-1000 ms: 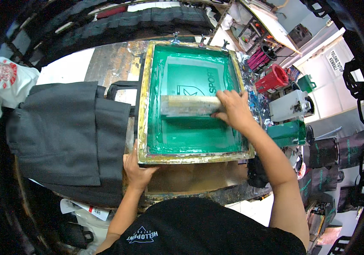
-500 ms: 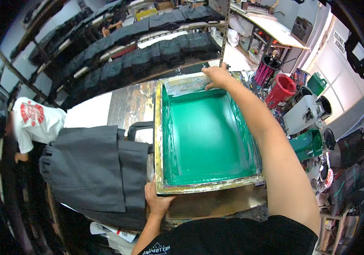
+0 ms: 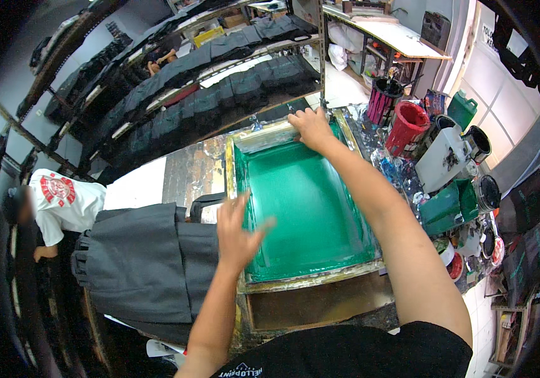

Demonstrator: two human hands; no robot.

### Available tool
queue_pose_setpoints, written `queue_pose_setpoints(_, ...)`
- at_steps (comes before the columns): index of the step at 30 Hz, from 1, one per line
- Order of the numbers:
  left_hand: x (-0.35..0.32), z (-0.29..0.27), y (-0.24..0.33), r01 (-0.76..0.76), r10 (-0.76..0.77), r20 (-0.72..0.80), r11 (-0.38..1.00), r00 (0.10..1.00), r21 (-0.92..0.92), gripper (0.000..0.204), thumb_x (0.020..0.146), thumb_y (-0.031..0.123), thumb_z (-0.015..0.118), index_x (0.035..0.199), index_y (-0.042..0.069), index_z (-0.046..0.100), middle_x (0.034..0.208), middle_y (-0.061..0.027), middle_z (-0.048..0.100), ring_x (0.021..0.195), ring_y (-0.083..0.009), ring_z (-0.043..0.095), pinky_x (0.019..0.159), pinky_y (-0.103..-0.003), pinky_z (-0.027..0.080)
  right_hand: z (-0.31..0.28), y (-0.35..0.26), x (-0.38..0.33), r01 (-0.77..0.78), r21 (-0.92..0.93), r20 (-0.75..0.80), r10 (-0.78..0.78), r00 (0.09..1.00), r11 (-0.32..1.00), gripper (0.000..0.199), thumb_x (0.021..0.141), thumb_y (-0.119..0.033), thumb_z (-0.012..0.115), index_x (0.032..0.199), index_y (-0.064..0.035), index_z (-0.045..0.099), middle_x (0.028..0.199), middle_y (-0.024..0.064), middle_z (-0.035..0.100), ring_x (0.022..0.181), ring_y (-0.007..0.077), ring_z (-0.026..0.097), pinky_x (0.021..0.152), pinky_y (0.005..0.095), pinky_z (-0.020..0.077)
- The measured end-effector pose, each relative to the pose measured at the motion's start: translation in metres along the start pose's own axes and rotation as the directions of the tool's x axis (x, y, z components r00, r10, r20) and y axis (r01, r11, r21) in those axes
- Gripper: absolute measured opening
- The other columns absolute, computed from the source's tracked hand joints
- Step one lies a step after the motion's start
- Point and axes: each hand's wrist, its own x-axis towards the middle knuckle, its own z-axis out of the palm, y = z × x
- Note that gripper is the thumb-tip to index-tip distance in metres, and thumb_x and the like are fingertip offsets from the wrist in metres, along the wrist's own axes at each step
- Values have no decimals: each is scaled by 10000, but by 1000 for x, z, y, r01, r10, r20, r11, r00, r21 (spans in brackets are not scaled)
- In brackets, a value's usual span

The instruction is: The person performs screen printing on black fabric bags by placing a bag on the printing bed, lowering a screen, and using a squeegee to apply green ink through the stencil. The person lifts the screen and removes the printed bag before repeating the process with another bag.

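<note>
Head view shows my bench (image 3: 188,173) carrying a green-inked printing screen (image 3: 304,205) in its wooden frame, with dark folded garments (image 3: 144,264) stacked just left of it. My right hand (image 3: 311,126) grips the squeegee (image 3: 270,135) at the screen's far edge. My left hand (image 3: 238,230), fingers spread, hovers over the near-left frame edge.

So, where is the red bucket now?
In the head view, the red bucket stands on the person's right, just beyond the far right corner of the green screen, near the right hand.
</note>
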Motion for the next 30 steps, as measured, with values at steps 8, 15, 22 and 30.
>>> queue_pose_setpoints(8, 171, 103, -98, -77, 64, 45, 894, 997, 440, 697, 878, 646, 710, 1123, -6, 710, 1121, -199, 674, 1075, -394, 628, 944, -504, 507, -3, -17, 3, 54, 88, -77, -48, 996, 995, 557, 719, -180, 874, 1218, -174, 627, 1100, 58, 684, 1066, 305, 660, 869, 470, 514)
queue_pose_setpoints(15, 158, 112, -91, -132, 158, -20, 885, 987, 447, 682, 869, 701, 669, 882, 20, 681, 914, -149, 696, 871, -352, 676, 777, -456, 553, -16, -16, -17, 42, 32, -10, -42, 999, 999, 538, 753, -164, 850, 1240, -148, 621, 1112, 78, 683, 1094, 319, 660, 924, 492, 513)
queue_pose_setpoints(22, 80, 80, -55, -137, 140, 26, 888, 990, 440, 639, 867, 665, 697, 822, 31, 642, 848, -138, 659, 791, -343, 647, 716, -450, 535, -67, -55, -92, 40, 98, 99, -50, 994, 994, 537, 743, -137, 843, 1227, -129, 611, 1112, 89, 675, 1089, 323, 648, 908, 487, 501)
queue_pose_setpoints(30, -39, 31, 18, -110, 108, 29, 905, 994, 412, 606, 814, 651, 743, 799, 57, 623, 805, -101, 598, 758, -301, 598, 640, -424, 493, -138, -107, -206, 74, 130, 129, -90, 988, 989, 473, 712, -142, 857, 1100, -121, 589, 1044, 80, 635, 1011, 308, 629, 846, 459, 473)
